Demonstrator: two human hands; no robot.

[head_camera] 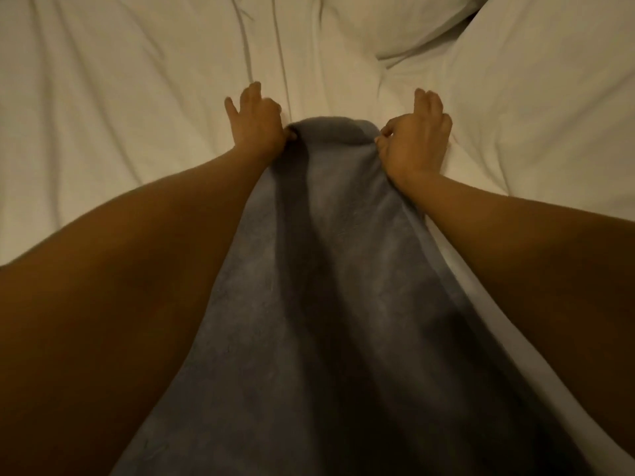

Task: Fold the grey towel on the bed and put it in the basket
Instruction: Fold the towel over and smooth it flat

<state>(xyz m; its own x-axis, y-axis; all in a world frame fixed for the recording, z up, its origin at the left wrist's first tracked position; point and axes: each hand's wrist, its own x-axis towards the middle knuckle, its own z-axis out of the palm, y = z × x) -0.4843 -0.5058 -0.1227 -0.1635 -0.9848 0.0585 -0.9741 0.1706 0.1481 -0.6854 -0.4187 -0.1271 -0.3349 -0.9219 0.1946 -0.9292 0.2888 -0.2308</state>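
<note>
Pinching the far corners of the grey towel [343, 269], the left hand [256, 123] and right hand [414, 142] held it stretched over the white bed [120, 115]. Lowering both corners evenly would keep the fold straight. No basket was visible.

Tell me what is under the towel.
The white sheet shows all around the towel, so bedding likely lies beneath. Anything else there is covered.
</note>
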